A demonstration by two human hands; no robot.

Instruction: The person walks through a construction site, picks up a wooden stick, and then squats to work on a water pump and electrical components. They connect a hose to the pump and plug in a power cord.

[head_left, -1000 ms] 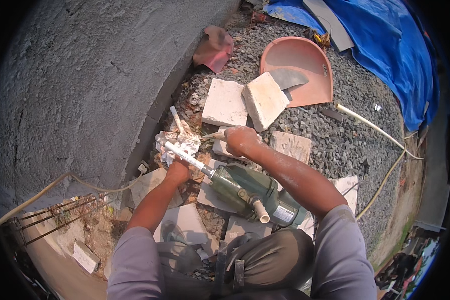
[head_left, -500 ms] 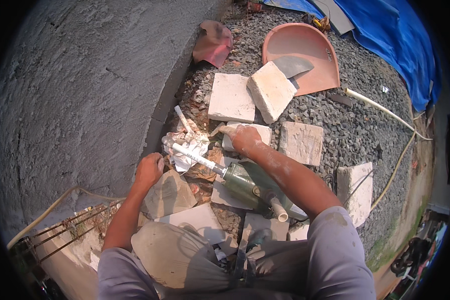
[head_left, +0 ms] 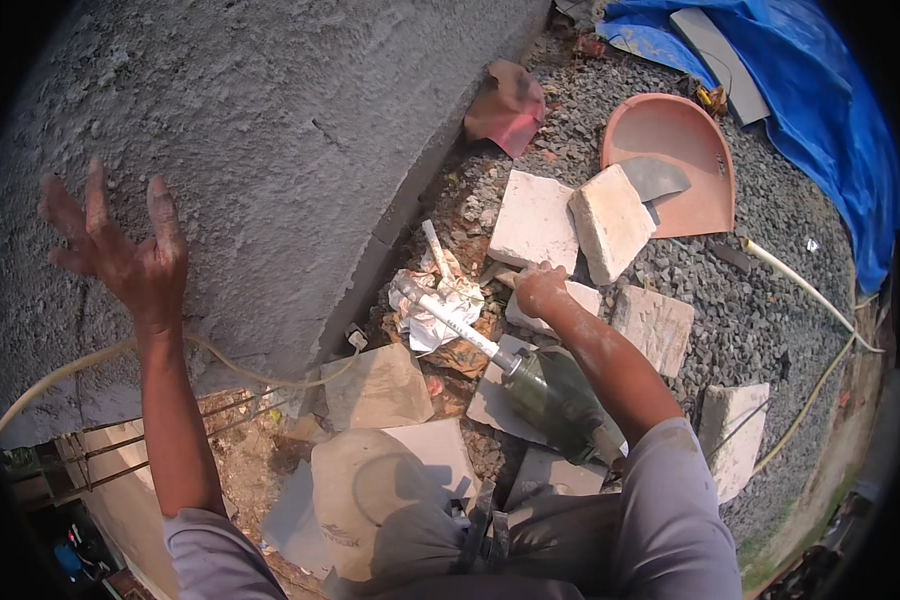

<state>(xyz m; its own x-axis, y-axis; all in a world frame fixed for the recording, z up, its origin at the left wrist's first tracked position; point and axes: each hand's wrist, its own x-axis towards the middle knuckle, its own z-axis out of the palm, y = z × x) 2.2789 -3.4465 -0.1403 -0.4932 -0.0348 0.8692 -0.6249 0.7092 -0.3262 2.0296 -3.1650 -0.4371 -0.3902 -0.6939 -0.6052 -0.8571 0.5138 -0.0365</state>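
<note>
My left hand [head_left: 125,250] is raised in front of the rough grey plastered wall [head_left: 240,150], fingers spread and nothing in them. I cannot tell whether it touches the wall. My right hand [head_left: 542,290] reaches forward over a pale stone block [head_left: 582,297], its fingers curled. Something tan and slim sticks out from it to the left; its kind is unclear. Below that forearm lies a green rounded body [head_left: 555,395] with a white pipe [head_left: 460,325] fixed to it. The pipe's far end rests by crumpled white paper [head_left: 425,325].
More pale blocks [head_left: 533,220] lie on the grey gravel [head_left: 780,310]. Behind them are an orange scoop-shaped pan [head_left: 705,210] and a blue tarp [head_left: 830,130]. A tan cord [head_left: 250,375] with a white plug [head_left: 357,338] runs along the wall's foot; thin bars [head_left: 120,460] stick out at lower left.
My left hand has risen from near the wall's foot to high on the left, its fingers now spread. The view has swung left. My right hand stays by the same block.
</note>
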